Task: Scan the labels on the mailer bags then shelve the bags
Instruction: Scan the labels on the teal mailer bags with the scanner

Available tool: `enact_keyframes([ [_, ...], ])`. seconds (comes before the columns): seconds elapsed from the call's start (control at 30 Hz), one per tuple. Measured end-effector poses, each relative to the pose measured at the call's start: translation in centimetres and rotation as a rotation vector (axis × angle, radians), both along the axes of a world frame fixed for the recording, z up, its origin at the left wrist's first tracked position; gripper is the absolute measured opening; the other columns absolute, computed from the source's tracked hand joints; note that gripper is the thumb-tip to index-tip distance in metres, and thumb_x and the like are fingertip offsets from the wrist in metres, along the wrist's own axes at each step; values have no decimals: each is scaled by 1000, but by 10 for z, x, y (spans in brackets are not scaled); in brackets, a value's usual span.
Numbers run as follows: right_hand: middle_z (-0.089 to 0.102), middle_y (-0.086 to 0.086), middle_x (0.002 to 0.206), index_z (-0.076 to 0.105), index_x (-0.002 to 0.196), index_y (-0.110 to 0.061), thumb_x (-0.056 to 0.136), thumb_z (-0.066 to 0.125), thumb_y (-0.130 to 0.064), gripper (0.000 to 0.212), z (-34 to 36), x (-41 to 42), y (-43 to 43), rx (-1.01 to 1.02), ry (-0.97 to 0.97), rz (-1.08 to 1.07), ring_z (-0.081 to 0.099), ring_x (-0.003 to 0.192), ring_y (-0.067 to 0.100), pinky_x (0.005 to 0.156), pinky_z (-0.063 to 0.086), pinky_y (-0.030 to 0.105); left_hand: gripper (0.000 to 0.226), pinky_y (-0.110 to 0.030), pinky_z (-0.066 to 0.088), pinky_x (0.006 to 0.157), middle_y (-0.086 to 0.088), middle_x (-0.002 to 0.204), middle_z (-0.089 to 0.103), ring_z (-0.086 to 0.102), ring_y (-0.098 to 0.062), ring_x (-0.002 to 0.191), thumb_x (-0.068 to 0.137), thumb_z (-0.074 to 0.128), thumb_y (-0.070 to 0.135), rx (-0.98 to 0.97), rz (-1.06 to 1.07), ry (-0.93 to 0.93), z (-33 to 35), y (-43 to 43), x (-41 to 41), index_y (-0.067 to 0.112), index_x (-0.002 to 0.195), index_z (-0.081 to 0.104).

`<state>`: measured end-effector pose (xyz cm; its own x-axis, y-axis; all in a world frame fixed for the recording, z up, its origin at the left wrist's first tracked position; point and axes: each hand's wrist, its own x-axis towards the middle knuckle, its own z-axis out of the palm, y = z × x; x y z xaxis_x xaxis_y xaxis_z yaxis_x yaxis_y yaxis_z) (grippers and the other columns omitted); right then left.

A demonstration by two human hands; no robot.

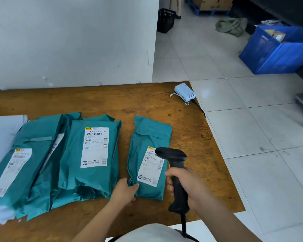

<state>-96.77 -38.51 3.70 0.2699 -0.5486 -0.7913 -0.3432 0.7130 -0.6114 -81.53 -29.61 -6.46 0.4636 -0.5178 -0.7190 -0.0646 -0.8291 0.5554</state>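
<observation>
— Now, your right hand [191,187] wraps its fingers tight round the black scanner [172,155], its head over the label [150,173].
— And your left hand [124,191] pinches that mailer bag [147,135] at its 7 o'clock corner; it lies flat on the wooden table [138,102], the other bags [87,177] piled at its 9 o'clock.

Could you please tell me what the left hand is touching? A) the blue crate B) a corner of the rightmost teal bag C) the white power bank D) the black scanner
B: the left hand grips the near corner of the rightmost teal bag, while the right hand holds the scanner.
</observation>
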Motion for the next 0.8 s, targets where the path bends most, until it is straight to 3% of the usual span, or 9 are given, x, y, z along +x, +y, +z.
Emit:
enact_keyframes([
  [0.2,54,6,57,58,89,-8,82,62,-13,9,-1,-1,-2,20,12,-36,48,44,14,45,42,22,18,-24,52,56,-4,70,64,64,-17,62,89,59,22,-43,-30,-20,-9,6,-5,19,74,50],
  [0.3,54,6,58,61,86,-10,82,63,-13,6,-1,-1,-2,25,-2,-65,48,46,14,46,43,22,23,-27,49,58,-1,64,59,59,-18,63,79,65,26,-59,-42,-158,-11,3,-4,17,64,50],
  [0.4,54,6,57,62,85,-9,82,63,-13,5,1,-4,-3,43,-4,-69,49,46,14,48,43,23,16,-31,55,70,1,80,67,64,-21,78,73,65,34,-77,-92,-241,-5,-6,-5,21,73,55],
  [0.5,54,6,55,62,85,-7,81,63,-13,7,3,-5,-3,76,1,-46,49,45,14,48,43,23,31,-29,50,71,2,89,60,63,-25,91,74,67,35,-17,-117,-270,1,-18,-5,13,89,50],
  [0.63,55,6,55,64,87,-6,81,63,-14,9,5,-4,-4,86,6,-45,49,46,14,48,43,23,41,-27,43,69,-5,97,55,54,-21,87,75,71,24,-17,-6,-140,1,-28,-4,8,96,41],
  [0.8,56,7,57,64,86,-7,81,64,-15,10,3,-5,-6,97,27,-43,50,46,14,49,44,23,50,-30,45,75,-12,110,60,57,-26,97,74,72,22,-25,67,-83,-5,-30,0,0,111,47],
])
